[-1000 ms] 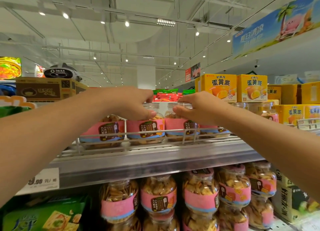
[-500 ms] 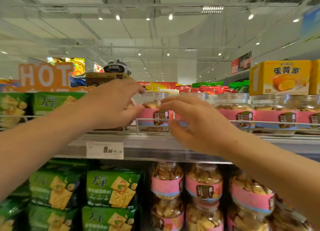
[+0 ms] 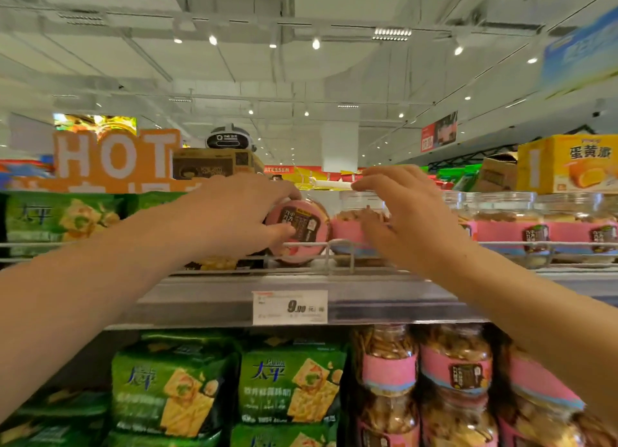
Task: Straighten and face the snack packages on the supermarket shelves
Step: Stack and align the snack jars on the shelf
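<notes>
On the top shelf, my left hand point(image 3: 234, 212) grips a pink-labelled biscuit jar point(image 3: 301, 230) that is tipped toward me behind the wire rail, its dark label facing out. To its right stands an upright clear jar with a pink band point(image 3: 351, 225). My right hand point(image 3: 401, 212) hovers over that jar with fingers spread, its fingertips at the lid; whether it touches is unclear. More jars of the same kind point(image 3: 508, 225) line the shelf to the right.
Green cracker packs point(image 3: 63, 219) sit left of the jars, and a yellow egg-yolk pie box point(image 3: 568, 167) stands at the far right. The metal shelf edge point(image 3: 401, 299) carries a 9.00 price tag point(image 3: 290, 307). Below are more green packs point(image 3: 291, 383) and stacked jars point(image 3: 454, 373).
The view has shifted left and closer along the shelf. My left hand has tilted the leftmost jar forward, and my right hand has lifted from the rail to the top of the neighbouring jar.
</notes>
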